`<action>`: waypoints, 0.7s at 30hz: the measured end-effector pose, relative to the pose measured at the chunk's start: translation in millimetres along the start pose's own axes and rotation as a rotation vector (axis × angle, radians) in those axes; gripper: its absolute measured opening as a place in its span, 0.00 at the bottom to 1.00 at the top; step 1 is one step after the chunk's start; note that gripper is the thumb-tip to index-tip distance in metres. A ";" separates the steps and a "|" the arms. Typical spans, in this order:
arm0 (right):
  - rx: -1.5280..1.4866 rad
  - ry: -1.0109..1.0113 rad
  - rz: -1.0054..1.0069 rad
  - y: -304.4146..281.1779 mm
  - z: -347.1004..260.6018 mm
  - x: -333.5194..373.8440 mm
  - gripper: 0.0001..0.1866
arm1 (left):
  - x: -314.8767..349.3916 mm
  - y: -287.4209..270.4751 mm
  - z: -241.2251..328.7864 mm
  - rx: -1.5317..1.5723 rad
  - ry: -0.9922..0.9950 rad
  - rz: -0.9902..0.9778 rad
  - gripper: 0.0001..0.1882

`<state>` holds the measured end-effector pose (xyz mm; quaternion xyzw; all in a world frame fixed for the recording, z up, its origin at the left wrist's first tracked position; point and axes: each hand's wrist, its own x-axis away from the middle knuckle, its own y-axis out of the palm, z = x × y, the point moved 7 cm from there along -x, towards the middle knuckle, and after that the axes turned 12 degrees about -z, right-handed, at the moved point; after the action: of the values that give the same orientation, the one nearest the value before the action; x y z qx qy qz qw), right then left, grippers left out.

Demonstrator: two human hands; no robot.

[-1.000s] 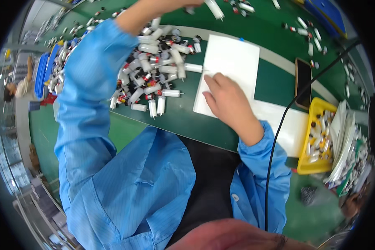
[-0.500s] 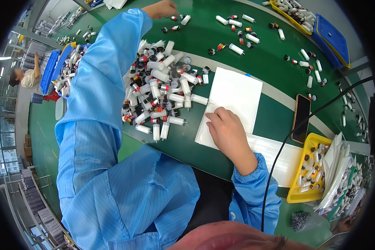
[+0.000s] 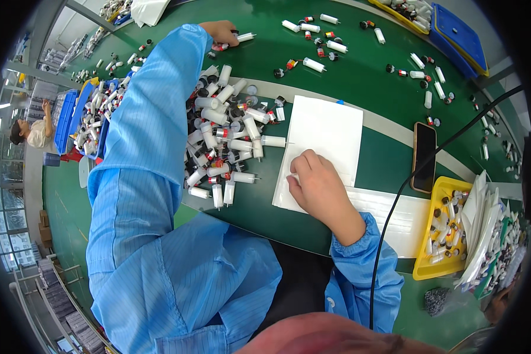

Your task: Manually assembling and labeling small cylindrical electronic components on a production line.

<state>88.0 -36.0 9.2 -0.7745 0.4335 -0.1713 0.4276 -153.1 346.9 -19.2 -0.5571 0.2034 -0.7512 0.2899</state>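
Note:
My left hand (image 3: 219,33) reaches over the green far surface, fingers curled down around a white cylindrical part (image 3: 246,37) with a black end. Small red and black pieces (image 3: 219,46) lie just under this hand. My right hand (image 3: 318,186) rests on a stack of white paper (image 3: 327,130), loosely curled with the thumb apart from the fingers and nothing seen in it. Between the arms is a heap of white, syringe-like cylinders (image 3: 218,115) mixed with black and red caps. One cylinder (image 3: 273,141) meets the stack's left edge.
Similar parts (image 3: 314,65) lie scattered on the far surface. A phone (image 3: 423,156), a black cable (image 3: 407,192) and a yellow tray (image 3: 422,268) of parts are at right. Blue bins (image 3: 81,121) stand at left, with another person (image 3: 38,131) beyond.
My left hand has come down and nearer, closing around parts on the far surface. The scattered parts there have shifted left. My right hand stays on the paper.

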 end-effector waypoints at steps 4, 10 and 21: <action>0.047 -0.012 0.008 -3.0 -2.2 1.7 0.13 | 37.7 -3.1 16.7 0.228 0.167 -0.067 0.18; -0.072 -0.006 0.054 -9.1 -2.7 5.9 0.14 | 75.6 -20.5 -4.6 0.238 0.282 0.185 0.19; -0.488 0.049 0.476 -34.5 25.6 22.8 0.16 | 196.4 29.4 91.0 0.633 0.772 0.220 0.19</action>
<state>135.2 -32.6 20.1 -0.7268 0.6405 0.0234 0.2469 -101.6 196.5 130.5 -0.0994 0.1155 -0.8920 0.4255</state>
